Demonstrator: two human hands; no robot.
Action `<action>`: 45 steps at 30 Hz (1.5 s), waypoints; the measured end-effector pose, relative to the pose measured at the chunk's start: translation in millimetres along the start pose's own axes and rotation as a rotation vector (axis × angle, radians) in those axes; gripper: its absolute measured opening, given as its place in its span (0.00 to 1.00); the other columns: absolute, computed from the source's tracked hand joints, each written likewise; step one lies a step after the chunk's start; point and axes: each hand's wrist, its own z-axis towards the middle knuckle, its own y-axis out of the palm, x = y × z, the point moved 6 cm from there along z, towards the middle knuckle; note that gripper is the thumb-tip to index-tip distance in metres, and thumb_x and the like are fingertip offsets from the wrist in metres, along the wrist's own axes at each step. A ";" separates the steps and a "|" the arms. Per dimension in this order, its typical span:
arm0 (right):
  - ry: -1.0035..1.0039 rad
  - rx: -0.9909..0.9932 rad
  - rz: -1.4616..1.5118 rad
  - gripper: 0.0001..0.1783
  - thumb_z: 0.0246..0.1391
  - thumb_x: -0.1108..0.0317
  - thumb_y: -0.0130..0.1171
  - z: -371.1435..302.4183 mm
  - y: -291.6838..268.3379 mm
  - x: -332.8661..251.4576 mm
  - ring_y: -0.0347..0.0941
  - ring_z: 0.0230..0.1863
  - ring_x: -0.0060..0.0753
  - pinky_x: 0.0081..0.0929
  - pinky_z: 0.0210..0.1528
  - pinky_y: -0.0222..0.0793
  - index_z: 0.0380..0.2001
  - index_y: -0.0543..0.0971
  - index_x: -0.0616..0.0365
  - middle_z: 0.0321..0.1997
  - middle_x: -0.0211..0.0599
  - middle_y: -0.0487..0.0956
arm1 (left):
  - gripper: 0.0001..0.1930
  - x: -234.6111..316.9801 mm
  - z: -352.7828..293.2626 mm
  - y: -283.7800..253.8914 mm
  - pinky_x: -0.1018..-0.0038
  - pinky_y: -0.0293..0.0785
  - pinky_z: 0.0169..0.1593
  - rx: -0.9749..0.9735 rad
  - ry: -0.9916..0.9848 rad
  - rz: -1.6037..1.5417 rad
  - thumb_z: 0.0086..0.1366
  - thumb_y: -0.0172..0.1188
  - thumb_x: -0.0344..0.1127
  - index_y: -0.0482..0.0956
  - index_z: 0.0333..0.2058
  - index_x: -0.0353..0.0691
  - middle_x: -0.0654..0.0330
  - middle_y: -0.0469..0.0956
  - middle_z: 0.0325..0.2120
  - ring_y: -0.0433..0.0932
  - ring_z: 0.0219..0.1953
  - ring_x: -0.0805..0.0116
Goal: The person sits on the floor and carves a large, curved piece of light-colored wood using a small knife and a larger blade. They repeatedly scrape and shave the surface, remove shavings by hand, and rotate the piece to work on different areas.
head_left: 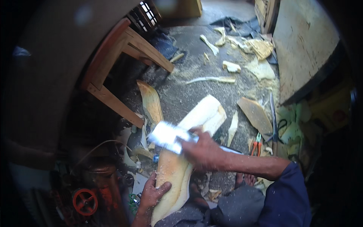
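A long, pale yellow foam piece (204, 113) slants away from my lap, its far end whiter and cut at angles. My left hand (154, 192) grips its near left edge, thumb on top and fingers around the side. Across the foam's middle, my right hand (205, 152) is closed on a flat, shiny metal tool (169, 137). Motion and glare blur the tool, so its exact kind cannot be made out. Fine foam crumbs speckle the piece beside my left hand and the dark cloth (242, 204) over my legs.
Foam offcuts (261, 49) and shavings litter the dark floor (181, 94). Orange-handled pliers (256, 145) and a long blade (273, 117) lie at right. A wooden frame (117, 108) stands left, above a rusty machine with a red handwheel (85, 202). A pale panel (302, 49) leans at right.
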 end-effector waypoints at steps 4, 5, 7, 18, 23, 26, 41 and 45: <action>0.134 -0.095 0.220 0.27 0.69 0.59 0.48 12.1 -6.4 39.4 0.79 0.49 0.58 0.49 0.59 0.75 0.66 0.68 0.60 0.52 0.60 0.79 | 0.31 1.4 1.1 0.5 0.70 0.77 0.55 0.013 -0.001 0.036 0.65 0.71 0.32 0.68 0.62 0.31 0.52 0.81 0.51 0.81 0.50 0.66; 0.197 -0.114 0.347 0.28 0.68 0.58 0.49 14.5 -8.1 50.0 0.79 0.50 0.61 0.48 0.62 0.73 0.66 0.68 0.60 0.51 0.60 0.79 | 0.31 2.1 0.6 1.5 0.70 0.77 0.55 0.012 0.009 0.070 0.65 0.71 0.32 0.68 0.62 0.31 0.52 0.80 0.51 0.81 0.51 0.66; -0.063 0.032 0.214 0.27 0.74 0.52 0.39 -15.0 -2.3 -3.1 0.72 0.58 0.68 0.51 0.63 0.72 0.69 0.67 0.51 0.57 0.67 0.75 | 0.31 2.7 1.4 4.0 0.70 0.77 0.55 -0.001 0.035 0.053 0.65 0.71 0.31 0.68 0.63 0.30 0.52 0.80 0.51 0.80 0.51 0.66; -0.422 0.191 0.123 0.29 0.57 0.66 0.62 -44.0 -7.8 -48.3 0.72 0.65 0.49 0.56 0.52 0.74 0.62 0.71 0.60 0.59 0.65 0.77 | 0.33 1.7 5.0 1.5 0.69 0.78 0.55 -0.013 -0.015 0.023 0.64 0.73 0.33 0.67 0.63 0.30 0.52 0.80 0.52 0.81 0.50 0.65; -0.213 0.209 0.153 0.25 0.54 0.65 0.63 -33.9 -5.0 -37.9 0.77 0.56 0.53 0.57 0.45 0.72 0.55 0.75 0.61 0.51 0.54 0.81 | 0.33 -0.7 4.5 -2.8 0.68 0.76 0.57 0.030 0.062 0.185 0.65 0.72 0.33 0.67 0.63 0.30 0.52 0.80 0.53 0.80 0.52 0.64; -0.243 0.101 0.165 0.28 0.50 0.63 0.67 -27.3 -2.2 -37.4 0.79 0.48 0.58 0.59 0.47 0.71 0.55 0.74 0.59 0.42 0.44 0.82 | 0.32 -6.4 1.9 -9.0 0.67 0.74 0.59 0.106 -0.050 0.120 0.65 0.71 0.32 0.68 0.63 0.31 0.51 0.80 0.53 0.79 0.53 0.63; 0.304 -0.082 -0.051 0.36 0.58 0.52 0.64 5.8 22.5 57.0 0.69 0.66 0.50 0.55 0.69 0.60 0.65 0.72 0.60 0.59 0.54 0.79 | 0.32 -0.5 1.0 -1.0 0.67 0.74 0.60 0.007 0.005 0.046 0.64 0.72 0.31 0.67 0.63 0.30 0.51 0.80 0.54 0.79 0.54 0.64; 0.168 0.051 0.049 0.29 0.58 0.61 0.60 -3.6 22.6 38.9 0.75 0.58 0.51 0.59 0.48 0.70 0.61 0.73 0.59 0.46 0.52 0.81 | 0.34 -3.8 2.1 -1.0 0.67 0.74 0.61 0.025 -0.021 0.032 0.63 0.72 0.31 0.66 0.64 0.30 0.51 0.79 0.54 0.79 0.55 0.64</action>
